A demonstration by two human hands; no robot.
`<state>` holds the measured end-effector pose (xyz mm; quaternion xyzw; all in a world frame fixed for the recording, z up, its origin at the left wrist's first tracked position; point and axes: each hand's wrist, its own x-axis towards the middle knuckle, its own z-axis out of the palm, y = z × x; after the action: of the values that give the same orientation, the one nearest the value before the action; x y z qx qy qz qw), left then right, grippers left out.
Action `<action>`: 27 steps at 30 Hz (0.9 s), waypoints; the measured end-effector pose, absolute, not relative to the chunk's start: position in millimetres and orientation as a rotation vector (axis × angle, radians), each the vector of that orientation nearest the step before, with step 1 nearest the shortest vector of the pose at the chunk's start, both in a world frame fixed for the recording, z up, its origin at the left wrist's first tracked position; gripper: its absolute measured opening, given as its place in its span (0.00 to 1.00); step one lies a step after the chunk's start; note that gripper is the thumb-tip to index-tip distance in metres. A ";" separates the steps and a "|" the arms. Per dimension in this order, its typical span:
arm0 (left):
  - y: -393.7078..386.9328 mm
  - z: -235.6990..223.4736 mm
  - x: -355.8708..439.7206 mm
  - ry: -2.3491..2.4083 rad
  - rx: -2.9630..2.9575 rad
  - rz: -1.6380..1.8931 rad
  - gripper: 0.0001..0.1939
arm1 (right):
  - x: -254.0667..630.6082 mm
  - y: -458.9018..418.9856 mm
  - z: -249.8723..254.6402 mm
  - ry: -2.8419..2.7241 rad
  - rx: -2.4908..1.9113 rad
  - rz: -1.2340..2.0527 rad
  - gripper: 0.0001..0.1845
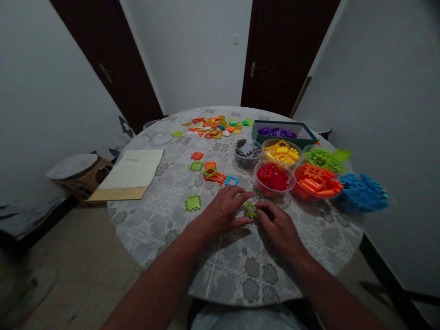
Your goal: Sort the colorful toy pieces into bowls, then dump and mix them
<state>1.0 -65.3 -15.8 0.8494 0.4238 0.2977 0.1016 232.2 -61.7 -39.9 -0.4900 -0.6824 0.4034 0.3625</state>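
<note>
Pinching green piece (251, 210) between both hands, edge in right grip (280, 228), perhaps to steady it; curving left grip (224, 208), open, around the opposite side; red tub (274, 191) beyond right grip on counter (233, 263), likely for easy reach

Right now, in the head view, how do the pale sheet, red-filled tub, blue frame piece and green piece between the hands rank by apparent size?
1. Pale sheet
2. Red-filled tub
Unranked: blue frame piece and green piece look too close to call; the right hand may hide some green.
</note>
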 end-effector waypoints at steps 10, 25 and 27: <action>-102.6 -3.4 -104.9 2.010 2.053 0.250 0.29 | 232.9 -63.5 -48.7 -1.900 -1.203 0.894 0.12; -64.0 34.8 -44.5 1.256 1.025 1.149 0.26 | 237.4 -63.9 -18.8 -1.715 -1.017 0.804 0.10; -49.3 36.0 -26.7 1.048 0.882 1.251 0.25 | 254.8 -55.4 3.5 -1.738 -0.993 0.682 0.10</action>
<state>-26.7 -49.3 36.0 0.3804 0.4519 0.5397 0.5998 254.8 -55.4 3.5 -0.4092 -0.7158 0.2807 0.4914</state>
